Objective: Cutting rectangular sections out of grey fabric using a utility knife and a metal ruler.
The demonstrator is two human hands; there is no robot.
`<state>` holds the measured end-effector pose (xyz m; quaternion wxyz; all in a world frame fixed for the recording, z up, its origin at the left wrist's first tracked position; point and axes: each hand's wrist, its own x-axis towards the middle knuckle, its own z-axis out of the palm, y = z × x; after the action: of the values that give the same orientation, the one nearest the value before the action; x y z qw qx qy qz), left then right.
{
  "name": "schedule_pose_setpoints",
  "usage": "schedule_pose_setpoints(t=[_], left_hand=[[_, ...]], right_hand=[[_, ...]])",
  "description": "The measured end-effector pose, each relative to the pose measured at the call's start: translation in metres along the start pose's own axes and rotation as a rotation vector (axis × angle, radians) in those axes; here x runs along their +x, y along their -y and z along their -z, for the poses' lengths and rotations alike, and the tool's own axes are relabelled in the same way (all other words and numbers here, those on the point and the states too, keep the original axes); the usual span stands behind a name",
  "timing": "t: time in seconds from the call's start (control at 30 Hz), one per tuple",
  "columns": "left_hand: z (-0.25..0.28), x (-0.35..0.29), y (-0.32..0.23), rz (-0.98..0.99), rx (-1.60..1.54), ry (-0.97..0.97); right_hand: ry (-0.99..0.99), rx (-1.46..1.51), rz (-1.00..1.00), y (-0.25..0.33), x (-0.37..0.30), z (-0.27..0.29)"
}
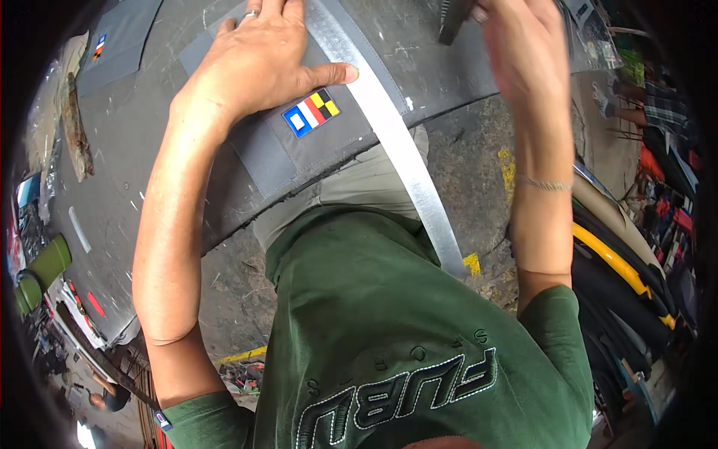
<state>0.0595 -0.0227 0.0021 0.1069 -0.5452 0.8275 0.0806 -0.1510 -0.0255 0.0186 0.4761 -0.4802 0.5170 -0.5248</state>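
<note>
My left hand [258, 63] lies flat on a grey fabric piece [265, 161] with its fingers stretched toward the top edge. Its thumb presses on the edge of a long silvery metal straightedge [389, 127]. This strip crosses the fabric and juts out past the table edge in front of my body. Beside the thumb, a small patch [311, 114] in blue, white, red, yellow and black sits on the fabric. At the top right, my right hand [523, 41], blurred, is closed on a black ribbed tool [453, 19]. The picture's edge cuts off part of the tool, so its kind is unclear.
The dark, scuffed table [120, 202] carries another grey fabric piece [120, 45] with a similar patch at the upper left. A green roll [46, 273] lies at the far left. Black and yellow rolled material [609, 254] stands at the right.
</note>
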Motion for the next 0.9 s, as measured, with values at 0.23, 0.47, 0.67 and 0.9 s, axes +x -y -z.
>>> schedule_pose_setpoints(t=[0.23,0.47,0.67,0.9], left_hand=[[0.002,0.005,-0.004,-0.028,-0.028,-0.005],[0.008,0.006,-0.008,0.019,0.01,0.082],[0.01,0.007,-0.011,0.062,0.052,0.129],[0.015,0.008,-0.014,0.074,0.039,0.147]], right_hand=[[0.207,0.348,-0.307,-0.023,0.033,-0.048],[0.407,0.293,-0.389,-0.06,0.038,-0.058],[0.396,0.338,-0.362,-0.066,0.037,-0.061],[0.387,0.313,-0.379,-0.062,0.036,-0.058]])
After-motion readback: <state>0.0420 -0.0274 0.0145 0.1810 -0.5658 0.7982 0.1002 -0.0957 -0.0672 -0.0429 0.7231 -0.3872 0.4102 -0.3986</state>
